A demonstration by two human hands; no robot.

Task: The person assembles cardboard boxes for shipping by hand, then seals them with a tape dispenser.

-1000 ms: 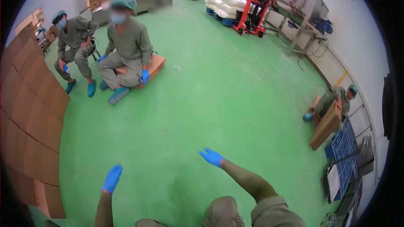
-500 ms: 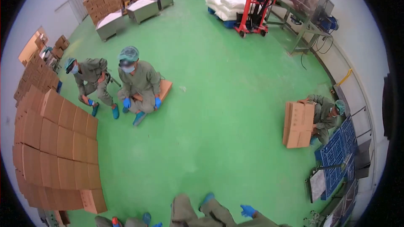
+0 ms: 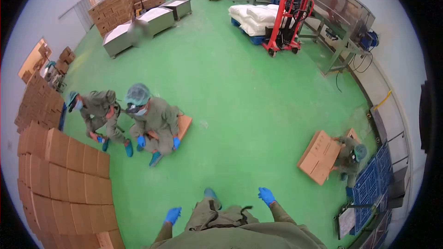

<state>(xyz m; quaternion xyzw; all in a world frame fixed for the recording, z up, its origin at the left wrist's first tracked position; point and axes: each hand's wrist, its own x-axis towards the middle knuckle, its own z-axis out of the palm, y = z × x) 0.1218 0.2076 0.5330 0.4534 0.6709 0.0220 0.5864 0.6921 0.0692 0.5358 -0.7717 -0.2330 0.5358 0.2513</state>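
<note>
Both of my hands wear blue gloves and hold nothing. At the lower middle, my left hand [image 3: 173, 215] hangs beside my left thigh, fingers loosely extended. Farther right and a little forward, my right hand [image 3: 266, 196] is held out above the green floor [image 3: 240, 152], its fingers apart. Between them are my grey-green trousers [image 3: 217, 216] and one blue shoe cover [image 3: 210, 193]. Neither hand touches any object.
Stacked cartons [image 3: 76, 184] rise close on the left. Two people [image 3: 157, 124] sit ahead of them. At right, a crouching person [image 3: 348, 157] handles a tilted carton [image 3: 319, 157] near blue pallets [image 3: 369, 170]. A red lifter [image 3: 282, 18] stands beyond.
My body has risen, and more of my torso and left hand shows. My right hand has shifted forward. The carton at right has tilted. A person at the lower left has left view.
</note>
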